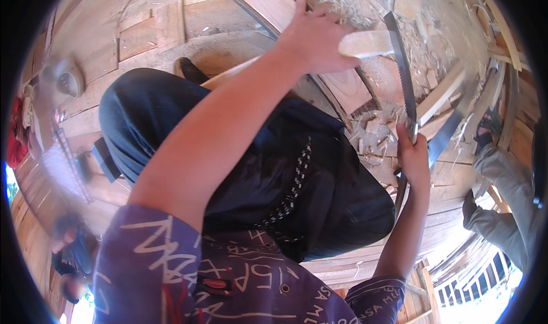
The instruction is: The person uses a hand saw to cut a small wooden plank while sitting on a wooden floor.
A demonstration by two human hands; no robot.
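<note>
My left hand (319, 41) lies over a pale piece of wood (371, 43), holding it down with the fingers spread on one side and the thumb on the other. The wood's end sticks out to the right of the hand. Against that end stands the dark toothed blade of a handsaw (403, 67), nearly upright in the picture. My right hand (415, 156) is closed around the saw's lower end, and its fingers partly hide the grip. Beneath my left hand is a reddish plank (346, 87) on the floor.
Wood offcuts (374, 131) and shavings litter the floor on the right and at the top. Longer wooden strips (442, 90) lie further right. Another person's legs (505, 181) show at the right edge. People (71, 250) are also at the lower left, near a pale rounded object (67, 80).
</note>
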